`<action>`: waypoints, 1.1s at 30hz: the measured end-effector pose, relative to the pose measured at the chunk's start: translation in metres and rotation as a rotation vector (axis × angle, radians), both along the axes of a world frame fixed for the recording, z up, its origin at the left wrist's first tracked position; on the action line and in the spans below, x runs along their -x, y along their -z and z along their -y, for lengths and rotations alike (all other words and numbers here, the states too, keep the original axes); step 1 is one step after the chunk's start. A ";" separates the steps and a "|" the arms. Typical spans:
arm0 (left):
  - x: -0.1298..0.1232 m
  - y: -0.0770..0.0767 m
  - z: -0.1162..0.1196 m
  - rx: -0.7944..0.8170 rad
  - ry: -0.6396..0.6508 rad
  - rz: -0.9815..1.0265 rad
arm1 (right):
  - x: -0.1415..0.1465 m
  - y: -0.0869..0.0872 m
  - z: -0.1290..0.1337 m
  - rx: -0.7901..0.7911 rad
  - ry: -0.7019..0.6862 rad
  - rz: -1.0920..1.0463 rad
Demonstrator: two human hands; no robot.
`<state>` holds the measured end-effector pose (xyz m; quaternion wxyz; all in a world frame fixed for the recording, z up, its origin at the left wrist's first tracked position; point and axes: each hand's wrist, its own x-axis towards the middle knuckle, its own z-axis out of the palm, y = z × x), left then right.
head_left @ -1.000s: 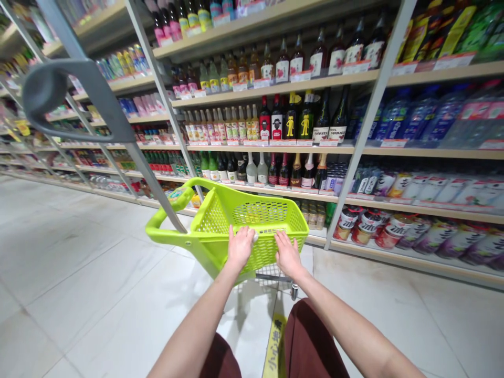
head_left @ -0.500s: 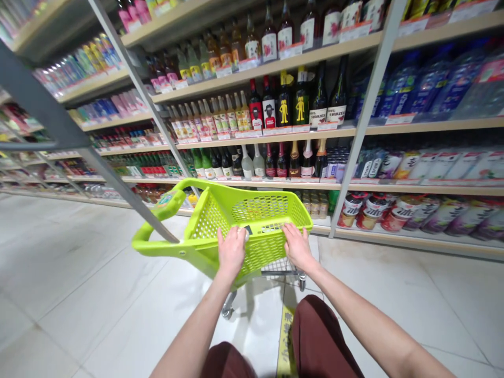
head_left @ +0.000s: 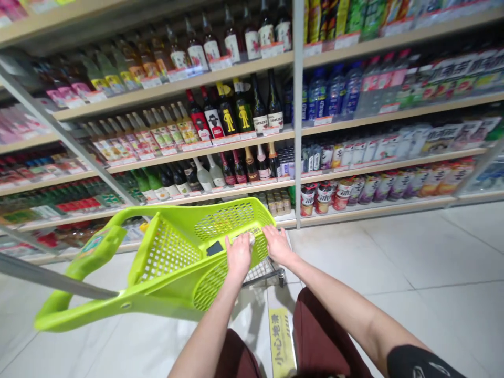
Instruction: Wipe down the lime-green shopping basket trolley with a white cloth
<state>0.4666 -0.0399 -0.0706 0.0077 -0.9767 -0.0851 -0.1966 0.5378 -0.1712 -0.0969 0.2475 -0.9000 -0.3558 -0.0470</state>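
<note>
— Hands?

— Left hand (head_left: 238,257) and right hand (head_left: 277,244) both on the near rim of a lime-green plastic shopping trolley (head_left: 167,252), apart, with a short stretch of rim between them. Fingers curled over the edge, no telling how tight.

— Position of the trolley?

— Directly in front of the body and reaching out to the left of both hands, on pale floor tiles (head_left: 354,262), just short of the shelves. Long axis slanting from the hands toward the lower left of the view, out to a curved green end (head_left: 59,315).

— Nearer hand?

— Left, closer to the trolley's bulk and just beside a small black rectangular object (head_left: 214,248) inside the basket. Right, at the far end of the rim, above a wire rack (head_left: 262,273).

— Surroundings?

— Shelving lined with wine bottles (head_left: 236,113) ahead, a yellow floor strip with characters (head_left: 281,341) below, dark red shorts (head_left: 318,336) at the bottom edge, and a black band (head_left: 417,363) near the right elbow.
</note>
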 end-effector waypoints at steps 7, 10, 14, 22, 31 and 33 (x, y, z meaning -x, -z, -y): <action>0.039 -0.009 -0.001 -0.087 -0.014 -0.068 | 0.009 0.002 0.033 -0.020 0.039 -0.108; 0.030 -0.004 0.011 -0.095 0.004 -0.044 | 0.014 0.004 0.036 -0.090 0.014 -0.113; 0.003 0.005 0.032 -0.075 0.066 -0.026 | 0.013 0.005 0.038 -0.156 0.035 -0.078; -0.006 -0.002 0.037 -0.074 0.168 -0.018 | 0.019 0.003 0.026 -0.127 0.115 -0.017; 0.077 -0.029 -0.049 -0.158 -0.042 -0.035 | 0.031 -0.004 -0.002 -0.072 0.010 -0.015; 0.090 -0.030 -0.054 -0.108 -0.066 -0.008 | 0.046 -0.009 -0.020 -0.123 -0.090 -0.014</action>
